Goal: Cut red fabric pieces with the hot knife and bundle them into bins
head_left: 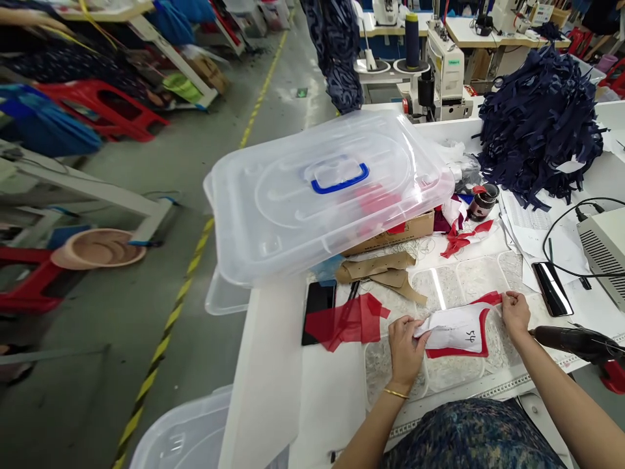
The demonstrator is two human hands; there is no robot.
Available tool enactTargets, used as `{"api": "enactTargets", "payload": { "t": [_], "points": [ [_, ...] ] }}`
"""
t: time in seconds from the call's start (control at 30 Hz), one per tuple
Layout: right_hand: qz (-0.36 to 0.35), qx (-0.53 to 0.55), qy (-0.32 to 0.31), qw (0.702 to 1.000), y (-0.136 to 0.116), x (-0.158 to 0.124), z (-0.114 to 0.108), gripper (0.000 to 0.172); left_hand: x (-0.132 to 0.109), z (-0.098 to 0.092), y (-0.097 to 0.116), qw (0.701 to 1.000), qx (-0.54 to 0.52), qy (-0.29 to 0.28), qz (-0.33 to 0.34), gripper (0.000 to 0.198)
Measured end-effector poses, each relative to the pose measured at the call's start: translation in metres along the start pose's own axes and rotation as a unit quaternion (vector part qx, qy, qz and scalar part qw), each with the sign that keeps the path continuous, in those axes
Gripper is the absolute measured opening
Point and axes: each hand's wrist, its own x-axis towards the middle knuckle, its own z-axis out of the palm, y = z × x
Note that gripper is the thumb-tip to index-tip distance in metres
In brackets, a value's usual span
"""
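Observation:
A white paper pattern piece (456, 327) with handwritten marks lies on a red fabric piece (459, 352), both on a clear plastic tray lid (439, 374) on the white table. My left hand (405, 345) pinches the paper's left end. My right hand (515, 311) pinches the right end of the red fabric and paper. A gold bangle circles my left wrist. A loose piece of red sheer fabric (349, 320) lies just left of my left hand.
A large clear storage-box lid with a blue handle (340, 179) rests tilted on a cardboard box (395, 236). A pile of navy fabric strips (540, 124), a dark phone (318, 309), another phone (551, 288), a black tool (573, 340) and a grey device (605, 251) surround me.

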Motion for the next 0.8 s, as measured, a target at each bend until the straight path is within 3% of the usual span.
{"api": "enactTargets", "payload": {
  "t": [0.2, 0.37, 0.5, 0.6, 0.7, 0.8],
  "points": [
    [-0.002, -0.016, -0.006, 1.0, -0.001, 0.0, 0.0, 0.031, -0.009, -0.035, 0.001, 0.994, -0.089, 0.036, -0.042, 0.026],
    [-0.004, -0.027, -0.009, 1.0, -0.001, 0.001, -0.001, 0.026, -0.027, -0.07, -0.018, 0.983, -0.122, 0.069, -0.118, 0.033],
    [-0.023, -0.027, -0.007, 0.999, -0.001, -0.003, 0.0, 0.032, -0.041, -0.081, -0.035, 0.972, -0.12, 0.075, -0.187, 0.042],
    [-0.066, -0.01, -0.011, 0.998, -0.002, -0.016, 0.002, 0.044, -0.046, -0.081, -0.036, 0.959, -0.131, 0.071, -0.24, 0.049],
    [-0.126, 0.014, -0.03, 0.991, -0.003, -0.035, 0.008, 0.054, -0.047, -0.082, -0.03, 0.921, -0.213, 0.106, -0.309, 0.056],
    [-0.174, 0.024, -0.056, 0.983, -0.004, -0.051, 0.015, 0.055, -0.051, -0.087, -0.029, 0.842, -0.282, 0.213, -0.407, 0.065]
  ]
}}
